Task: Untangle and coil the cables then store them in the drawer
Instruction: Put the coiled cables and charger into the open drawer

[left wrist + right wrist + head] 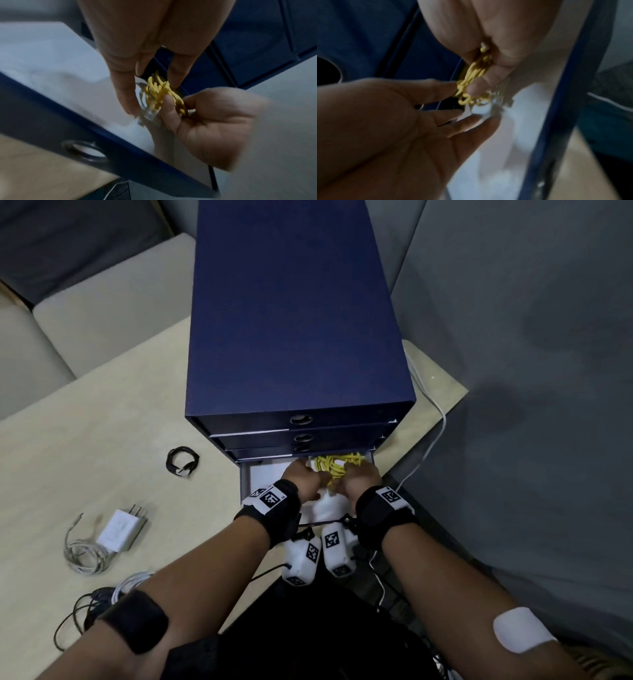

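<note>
A navy drawer cabinet [294,320] stands on the table with its bottom drawer [244,484] pulled out. Both hands are inside it around a coiled yellow cable [337,465]. My right hand [361,479] grips the coil, with thumb and curled fingers closed round it [496,60]. My left hand [303,475] has straight, spread fingers [123,86] touching the coil's other side [402,121]. The yellow cable [157,92] hangs just above the drawer's pale floor in both wrist views [474,73]. Something white and crinkly lies under it.
On the table [85,422] left of the cabinet lie a coiled black cable [182,461], a white charger [121,530] with its grey cable [84,553], and a black and white tangle [99,597]. A white cable [435,422] runs along the cabinet's right side.
</note>
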A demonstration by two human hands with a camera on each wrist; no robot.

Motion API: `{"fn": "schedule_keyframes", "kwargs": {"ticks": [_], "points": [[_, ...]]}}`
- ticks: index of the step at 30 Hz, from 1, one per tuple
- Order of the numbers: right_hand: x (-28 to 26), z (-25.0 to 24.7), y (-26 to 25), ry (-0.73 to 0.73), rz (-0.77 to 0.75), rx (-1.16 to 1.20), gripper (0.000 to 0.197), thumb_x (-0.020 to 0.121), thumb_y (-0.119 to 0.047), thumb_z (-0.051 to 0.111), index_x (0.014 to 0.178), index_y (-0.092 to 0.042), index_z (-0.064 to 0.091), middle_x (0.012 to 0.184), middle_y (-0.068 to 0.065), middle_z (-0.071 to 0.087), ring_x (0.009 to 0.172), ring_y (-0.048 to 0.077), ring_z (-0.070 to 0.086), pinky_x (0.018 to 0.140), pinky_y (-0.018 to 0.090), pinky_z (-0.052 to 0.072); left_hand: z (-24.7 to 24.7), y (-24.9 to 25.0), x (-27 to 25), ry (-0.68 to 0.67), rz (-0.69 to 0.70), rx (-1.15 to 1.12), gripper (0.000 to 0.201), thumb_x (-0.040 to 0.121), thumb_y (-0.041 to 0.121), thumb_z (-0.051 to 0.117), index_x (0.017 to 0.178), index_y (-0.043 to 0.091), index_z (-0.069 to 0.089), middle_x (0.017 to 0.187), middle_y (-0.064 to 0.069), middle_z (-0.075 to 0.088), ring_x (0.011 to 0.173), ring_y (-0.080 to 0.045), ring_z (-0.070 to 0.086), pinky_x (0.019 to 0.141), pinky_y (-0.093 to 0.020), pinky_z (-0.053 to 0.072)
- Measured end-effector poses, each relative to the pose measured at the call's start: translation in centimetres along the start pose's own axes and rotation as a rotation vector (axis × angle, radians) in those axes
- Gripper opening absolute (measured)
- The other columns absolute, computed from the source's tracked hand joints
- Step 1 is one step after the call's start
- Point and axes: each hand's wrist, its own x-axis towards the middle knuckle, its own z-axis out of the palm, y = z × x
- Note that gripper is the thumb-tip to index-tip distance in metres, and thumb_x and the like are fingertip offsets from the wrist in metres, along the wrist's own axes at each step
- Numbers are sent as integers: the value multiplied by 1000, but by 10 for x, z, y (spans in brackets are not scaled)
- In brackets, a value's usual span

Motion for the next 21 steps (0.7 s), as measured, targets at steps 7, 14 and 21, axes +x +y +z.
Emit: {"fn": "schedule_keyframes", "kwargs": {"ticks": [7, 14, 21], "points": [[5, 5, -14, -46, 98, 359, 35, 103, -10, 29, 134, 4, 40, 85, 5, 54, 73, 16, 59, 53, 20, 56, 1, 6, 4, -135, -72, -48, 56, 89, -4, 54, 140, 10, 37, 116, -12, 62, 102, -27, 61, 80, -33, 54], [-3, -6, -4, -11, 93, 317, 16, 99, -5, 43, 86, -5, 52, 70, 10, 57, 54, 22, 57, 55, 32, 54, 6, 14, 0, -189, -61, 14, 56, 83, -9, 47, 136, 10, 43, 134, 0, 50, 101, -15, 58, 71, -25, 48], [-6, -2, -9, -100, 79, 403, 18, 99, 0, 37, 91, -6, 52, 81, 7, 61, 71, 23, 63, 53, 29, 49, -2, 13, -9, -198, -2, 129, 38, 82, -6, 52, 110, 20, 51, 116, 4, 56, 96, -16, 53, 79, -29, 43]]}}
